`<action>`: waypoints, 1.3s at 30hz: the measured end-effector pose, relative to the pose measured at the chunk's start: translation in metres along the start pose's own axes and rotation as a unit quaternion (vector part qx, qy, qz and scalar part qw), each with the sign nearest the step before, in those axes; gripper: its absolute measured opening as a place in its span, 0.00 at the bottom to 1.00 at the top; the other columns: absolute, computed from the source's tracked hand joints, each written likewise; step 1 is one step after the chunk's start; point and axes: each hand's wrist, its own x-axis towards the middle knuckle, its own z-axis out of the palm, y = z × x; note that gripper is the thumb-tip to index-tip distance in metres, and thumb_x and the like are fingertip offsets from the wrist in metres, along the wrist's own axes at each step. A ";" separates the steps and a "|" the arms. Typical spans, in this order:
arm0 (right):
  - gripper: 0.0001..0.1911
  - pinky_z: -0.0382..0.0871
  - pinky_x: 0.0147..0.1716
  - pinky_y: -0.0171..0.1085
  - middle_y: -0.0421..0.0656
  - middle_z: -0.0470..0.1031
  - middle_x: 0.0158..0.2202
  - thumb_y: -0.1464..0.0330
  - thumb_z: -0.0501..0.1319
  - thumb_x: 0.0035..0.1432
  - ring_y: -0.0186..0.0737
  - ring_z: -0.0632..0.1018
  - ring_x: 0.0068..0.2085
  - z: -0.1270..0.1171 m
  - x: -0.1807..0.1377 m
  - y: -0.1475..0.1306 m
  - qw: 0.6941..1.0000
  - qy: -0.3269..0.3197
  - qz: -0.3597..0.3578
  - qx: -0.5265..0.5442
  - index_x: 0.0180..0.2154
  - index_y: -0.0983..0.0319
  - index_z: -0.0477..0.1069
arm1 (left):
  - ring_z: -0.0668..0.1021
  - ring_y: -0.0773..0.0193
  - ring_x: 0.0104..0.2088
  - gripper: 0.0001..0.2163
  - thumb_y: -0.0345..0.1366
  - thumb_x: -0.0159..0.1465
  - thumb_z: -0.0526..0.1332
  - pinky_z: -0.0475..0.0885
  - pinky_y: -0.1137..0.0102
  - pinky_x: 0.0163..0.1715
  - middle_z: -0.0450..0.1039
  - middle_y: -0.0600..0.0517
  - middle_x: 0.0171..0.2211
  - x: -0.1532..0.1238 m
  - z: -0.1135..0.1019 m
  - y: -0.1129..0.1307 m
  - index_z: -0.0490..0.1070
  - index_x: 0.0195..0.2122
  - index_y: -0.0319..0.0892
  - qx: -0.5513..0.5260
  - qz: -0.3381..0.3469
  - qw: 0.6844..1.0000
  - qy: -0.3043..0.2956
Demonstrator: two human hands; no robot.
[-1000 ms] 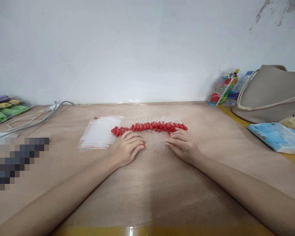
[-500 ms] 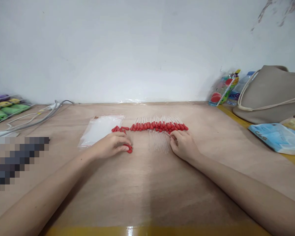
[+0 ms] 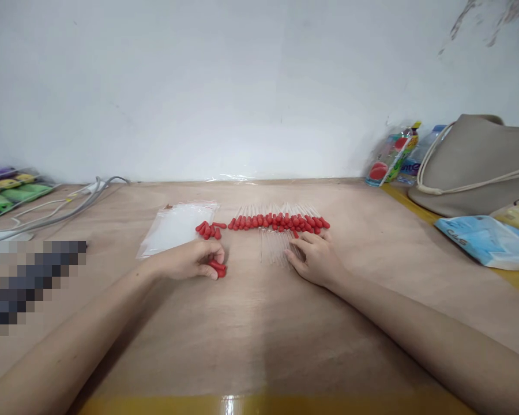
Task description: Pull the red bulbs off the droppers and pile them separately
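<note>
My left hand point(image 3: 194, 259) is curled with thumb and fingertips around red rubber bulbs point(image 3: 217, 268) at the table surface. Just beyond it lies a small heap of loose red rubber bulbs point(image 3: 207, 229). A long row of droppers point(image 3: 259, 221), red bulbs toward me and clear thin tubes pointing to the wall, lies in the middle. Bare clear tubes point(image 3: 274, 249) are spread in front of that row. My right hand point(image 3: 318, 256) rests at their right side, thumb and forefinger apart over the tube ends. A red bulb shows by its fingertips.
Clear zip bags point(image 3: 173, 227) lie behind my left hand. Cables point(image 3: 82, 202) and packaged colored rolls point(image 3: 17, 193) are at far left, above a pixelated dark object point(image 3: 34, 282). At right are drink bottles point(image 3: 393, 155), a grey bag point(image 3: 480, 167) and a blue packet point(image 3: 486, 242).
My left hand has drawn slightly left and toward me with the bulbs. My right hand's fingers have spread and reached left over the tubes.
</note>
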 end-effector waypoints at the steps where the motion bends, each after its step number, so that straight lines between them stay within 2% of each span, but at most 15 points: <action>1: 0.13 0.51 0.38 0.39 0.42 0.71 0.27 0.60 0.54 0.55 0.36 0.70 0.31 0.000 0.000 0.000 1.000 -0.001 0.000 0.002 0.30 0.62 0.72 | 0.68 0.69 0.27 0.08 0.39 0.56 0.58 0.62 0.76 0.25 0.66 0.56 0.26 0.000 0.000 0.001 0.64 0.31 0.41 0.002 -0.005 1.000 -0.007; 3: 0.14 0.51 0.38 0.39 0.42 0.70 0.26 0.59 0.54 0.56 0.35 0.70 0.30 -0.001 0.000 0.000 1.000 -0.003 0.001 0.004 0.30 0.62 0.72 | 0.67 0.69 0.26 0.08 0.40 0.56 0.58 0.62 0.77 0.25 0.64 0.57 0.25 -0.001 0.000 0.000 0.63 0.31 0.41 0.011 -0.013 1.000 -0.009; 5: 0.15 0.51 0.39 0.39 0.41 0.70 0.26 0.59 0.54 0.56 0.35 0.70 0.30 -0.001 0.000 0.001 1.000 0.001 0.002 0.007 0.30 0.62 0.72 | 0.67 0.69 0.26 0.09 0.41 0.56 0.58 0.61 0.76 0.25 0.65 0.56 0.26 -0.001 -0.003 -0.004 0.63 0.31 0.41 0.022 -0.022 0.999 0.017; 7: 0.14 0.51 0.39 0.39 0.41 0.70 0.26 0.59 0.54 0.56 0.35 0.70 0.30 -0.001 0.000 0.001 1.000 0.016 0.002 0.008 0.30 0.62 0.72 | 0.68 0.69 0.28 0.11 0.43 0.55 0.58 0.62 0.75 0.26 0.66 0.55 0.28 0.000 -0.009 -0.012 0.63 0.31 0.41 0.034 -0.030 0.995 0.089; 10: 0.13 0.50 0.39 0.39 0.41 0.71 0.27 0.61 0.54 0.56 0.34 0.70 0.30 0.001 0.000 0.002 0.999 0.039 -0.001 0.008 0.30 0.62 0.73 | 0.69 0.67 0.29 0.13 0.45 0.53 0.60 0.63 0.74 0.28 0.68 0.54 0.29 0.006 -0.026 -0.029 0.63 0.30 0.41 0.055 -0.064 0.969 0.233; 12: 0.12 0.50 0.38 0.38 0.41 0.71 0.28 0.62 0.55 0.56 0.34 0.71 0.31 0.002 0.000 0.003 0.999 0.047 -0.001 0.013 0.30 0.62 0.72 | 0.70 0.66 0.29 0.14 0.45 0.52 0.61 0.63 0.73 0.28 0.68 0.54 0.28 0.013 -0.039 -0.039 0.63 0.30 0.41 0.070 -0.088 0.958 0.262; 17: 0.11 0.50 0.39 0.39 0.41 0.71 0.28 0.63 0.55 0.56 0.34 0.71 0.31 0.002 0.000 0.003 0.998 0.054 0.003 0.014 0.30 0.61 0.73 | 0.69 0.67 0.29 0.11 0.42 0.49 0.61 0.63 0.73 0.29 0.68 0.54 0.27 0.034 -0.063 -0.053 0.65 0.29 0.41 0.098 -0.064 0.977 0.180; 21: 0.11 0.51 0.40 0.39 0.41 0.71 0.28 0.63 0.55 0.56 0.34 0.71 0.31 0.001 0.000 0.002 0.998 0.054 0.005 0.016 0.30 0.62 0.73 | 0.70 0.66 0.30 0.10 0.41 0.49 0.60 0.64 0.73 0.32 0.70 0.53 0.29 0.043 -0.070 -0.057 0.68 0.30 0.41 0.101 -0.059 0.986 0.116; 25: 0.11 0.51 0.40 0.39 0.41 0.72 0.29 0.63 0.55 0.56 0.34 0.71 0.32 0.001 0.001 0.002 0.998 0.058 0.006 0.021 0.31 0.62 0.73 | 0.72 0.63 0.35 0.13 0.43 0.51 0.57 0.64 0.72 0.35 0.72 0.52 0.35 0.044 -0.073 -0.062 0.72 0.34 0.45 0.086 -0.076 0.990 0.076; 29: 0.10 0.51 0.40 0.39 0.41 0.72 0.29 0.63 0.56 0.55 0.34 0.71 0.32 0.002 0.001 0.002 0.997 0.064 0.009 0.028 0.31 0.61 0.73 | 0.72 0.61 0.39 0.16 0.47 0.52 0.56 0.65 0.71 0.39 0.73 0.51 0.37 0.043 -0.071 -0.065 0.73 0.36 0.45 0.054 -0.087 0.991 0.082; 34: 0.11 0.51 0.41 0.39 0.41 0.72 0.29 0.62 0.56 0.55 0.34 0.71 0.31 0.002 0.001 0.002 0.997 0.067 0.014 0.030 0.31 0.62 0.73 | 0.73 0.61 0.40 0.20 0.50 0.54 0.54 0.66 0.71 0.39 0.73 0.50 0.41 0.047 -0.067 -0.068 0.71 0.41 0.43 0.048 -0.115 0.987 0.103; 39: 0.10 0.51 0.41 0.39 0.41 0.72 0.29 0.63 0.56 0.55 0.34 0.71 0.31 0.002 0.001 0.002 0.997 0.064 0.018 0.030 0.31 0.61 0.73 | 0.73 0.59 0.41 0.18 0.49 0.54 0.55 0.66 0.69 0.41 0.73 0.49 0.40 0.058 -0.061 -0.064 0.72 0.37 0.42 0.066 -0.085 0.977 0.184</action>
